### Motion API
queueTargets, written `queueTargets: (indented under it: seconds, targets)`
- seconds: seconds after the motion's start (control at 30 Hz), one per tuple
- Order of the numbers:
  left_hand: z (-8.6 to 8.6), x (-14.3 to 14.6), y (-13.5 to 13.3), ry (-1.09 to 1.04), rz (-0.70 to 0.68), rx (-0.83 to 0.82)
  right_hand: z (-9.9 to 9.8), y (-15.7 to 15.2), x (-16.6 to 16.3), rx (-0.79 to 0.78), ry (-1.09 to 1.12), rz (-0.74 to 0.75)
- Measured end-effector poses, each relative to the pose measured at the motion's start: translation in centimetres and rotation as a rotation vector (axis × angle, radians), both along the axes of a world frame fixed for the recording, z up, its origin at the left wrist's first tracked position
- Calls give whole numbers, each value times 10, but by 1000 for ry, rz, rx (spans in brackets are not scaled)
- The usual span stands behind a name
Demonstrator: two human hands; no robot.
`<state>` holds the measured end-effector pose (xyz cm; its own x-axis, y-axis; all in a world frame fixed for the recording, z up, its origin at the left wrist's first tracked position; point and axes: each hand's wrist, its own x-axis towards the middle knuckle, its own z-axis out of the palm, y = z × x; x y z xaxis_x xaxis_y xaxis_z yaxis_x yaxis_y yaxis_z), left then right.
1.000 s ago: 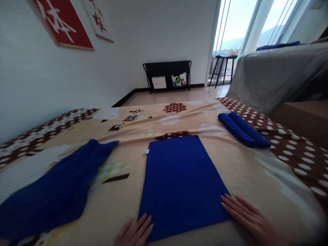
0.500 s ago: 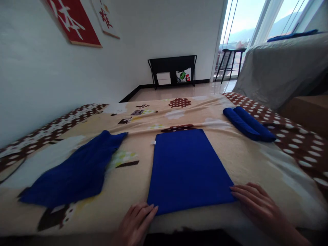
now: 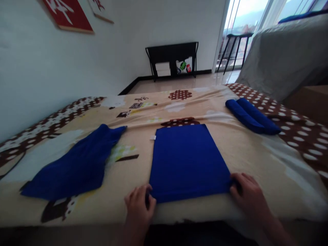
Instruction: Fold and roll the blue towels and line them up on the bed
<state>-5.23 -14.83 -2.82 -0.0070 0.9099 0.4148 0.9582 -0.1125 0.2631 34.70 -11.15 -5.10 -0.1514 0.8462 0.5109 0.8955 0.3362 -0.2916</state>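
A flat, rectangular blue fabric cloth (image 3: 188, 160) lies on the beige, patterned soft blanket (image 3: 184, 211), the curled left hand (image 3: 139, 205) pinching its near-left corner and the curled right hand (image 3: 248, 193) its near-right. A rumpled blue cloth (image 3: 77, 165) lies leftward; two blue fabric rolls (image 3: 257, 115) lie farther right.

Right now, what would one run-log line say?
left hand: holds near left corner of spread blue cloth | right hand: holds its near right corner | loose blue cloth: left | blue rolls: right
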Motion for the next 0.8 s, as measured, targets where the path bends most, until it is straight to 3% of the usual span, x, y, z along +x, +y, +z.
queueTargets:
  seconds: [0.1, 0.2, 0.33, 0.43, 0.47, 0.53, 0.6, 0.63, 0.8]
  targets:
    - [-8, 16, 2, 155, 149, 201, -6, 0, 0, 128, -62, -47]
    - [-8, 13, 0, 179, 128, 302, -9, -7, 11, 248, -82, 8]
    - [-1, -1, -8, 143, 27, 269, -7, -15, 20, 187, -73, 125]
    - [4, 9, -15, 190, 18, 289, -5, -18, 20, 112, -12, 129]
    - [5, 18, -17, 214, -44, 326, -6, -18, 19, 99, 3, 137]
    - [6, 44, -19, 277, -316, 399, -6, -17, 18, 81, 28, 150]
    - [8, 76, -17, 333, -595, 396, -5, -17, 20, 74, 45, 135]
    - [9, 91, -14, 340, -657, 366, -4, -18, 21, 73, 43, 124]
    - [10, 127, 4, 246, -547, 262, 18, -23, 0, 92, -31, 79]
